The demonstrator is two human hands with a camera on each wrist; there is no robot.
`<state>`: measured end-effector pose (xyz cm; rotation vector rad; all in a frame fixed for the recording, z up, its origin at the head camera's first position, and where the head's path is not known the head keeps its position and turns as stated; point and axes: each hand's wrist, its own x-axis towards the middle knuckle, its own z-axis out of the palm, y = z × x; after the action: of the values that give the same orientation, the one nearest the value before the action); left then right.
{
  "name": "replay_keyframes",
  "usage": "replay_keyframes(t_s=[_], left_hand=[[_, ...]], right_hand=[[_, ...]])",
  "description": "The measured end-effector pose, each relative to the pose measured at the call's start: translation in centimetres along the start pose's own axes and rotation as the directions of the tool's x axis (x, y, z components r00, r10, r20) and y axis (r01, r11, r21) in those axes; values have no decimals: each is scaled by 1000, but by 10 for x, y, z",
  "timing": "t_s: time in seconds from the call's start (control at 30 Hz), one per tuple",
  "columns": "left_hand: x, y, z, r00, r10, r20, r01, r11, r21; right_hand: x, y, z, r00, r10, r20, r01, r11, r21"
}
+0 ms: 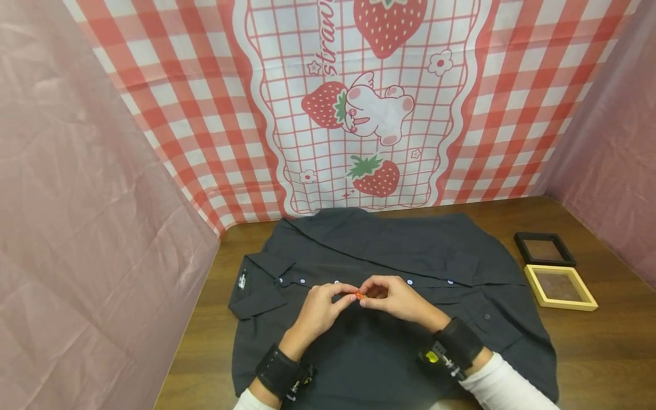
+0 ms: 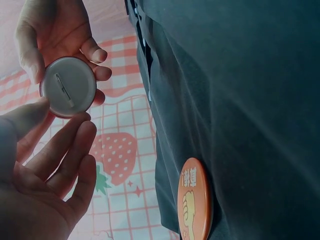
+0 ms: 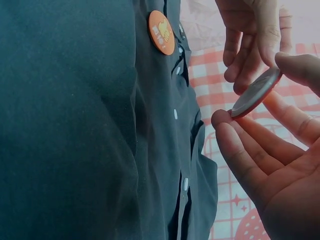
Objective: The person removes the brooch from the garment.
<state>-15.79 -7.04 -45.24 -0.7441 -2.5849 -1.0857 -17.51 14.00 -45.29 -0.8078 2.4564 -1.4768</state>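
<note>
Left hand [image 1: 319, 310] and right hand [image 1: 402, 299] pinch a round, grey-backed pin badge [image 2: 76, 86]; top centre, a red-checked fabric backdrop [image 1: 430, 131] reads "straw…".

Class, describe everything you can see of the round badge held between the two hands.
The badge is a thin disc, tilted, its plain, greyish back metallic-looking with a slim pin across it. The rim looks reddish, and orange shows in the head view. The left hand and right hand pinch its edge, holding it over the dark shirt.
</note>
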Motion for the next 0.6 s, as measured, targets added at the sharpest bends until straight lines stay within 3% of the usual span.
replay_keyframes(t_s=[0.3,0.6], left_hand=[[-1,0,0,999,-17,46,17,1000,-11],[-2,0,1,999,-23,37,24,1000,-20]], right_hand=[[-1,-1,0,1000,10,-10,-10,1000,-21],[-3,-1,2,999,-10,-35,9,999,-35]])
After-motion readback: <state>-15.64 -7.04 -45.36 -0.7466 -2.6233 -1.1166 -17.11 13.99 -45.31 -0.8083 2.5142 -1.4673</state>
